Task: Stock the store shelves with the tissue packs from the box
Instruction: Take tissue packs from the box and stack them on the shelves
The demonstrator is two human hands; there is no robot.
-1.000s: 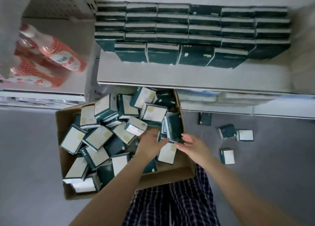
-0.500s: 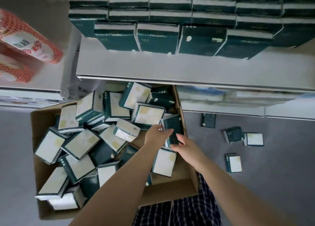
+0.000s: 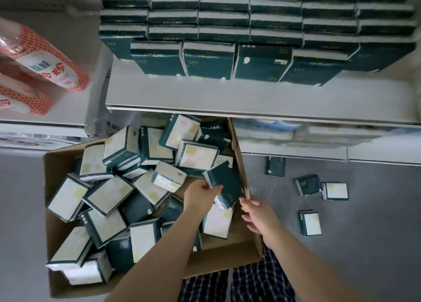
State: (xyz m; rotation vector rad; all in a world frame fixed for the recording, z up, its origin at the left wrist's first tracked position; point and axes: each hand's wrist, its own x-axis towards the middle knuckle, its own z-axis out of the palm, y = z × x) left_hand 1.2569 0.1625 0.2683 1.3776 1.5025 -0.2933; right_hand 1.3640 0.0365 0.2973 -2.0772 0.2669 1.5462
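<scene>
A cardboard box (image 3: 248, 254) on the floor holds several dark green and white tissue packs in a loose heap. My left hand (image 3: 200, 197) grips one dark green tissue pack (image 3: 225, 184) at the box's right side, lifted a little above the heap. My right hand (image 3: 258, 214) hovers over the box's right wall just below that pack, fingers relaxed and holding nothing. Above, the white shelf (image 3: 227, 99) carries neat rows of stacked green packs (image 3: 227, 28), with a bare strip along its front.
Several loose packs (image 3: 309, 223) lie on the grey floor right of the box. Red and white wrapped rolls (image 3: 45, 60) sit on the shelf at left. A lower shelf (image 3: 319, 151) holds pale blue packages. My checked trouser legs are at the bottom.
My left hand has taken hold of the green pack and lifted it out of the heap. My right hand has let go of it and drawn back to the right.
</scene>
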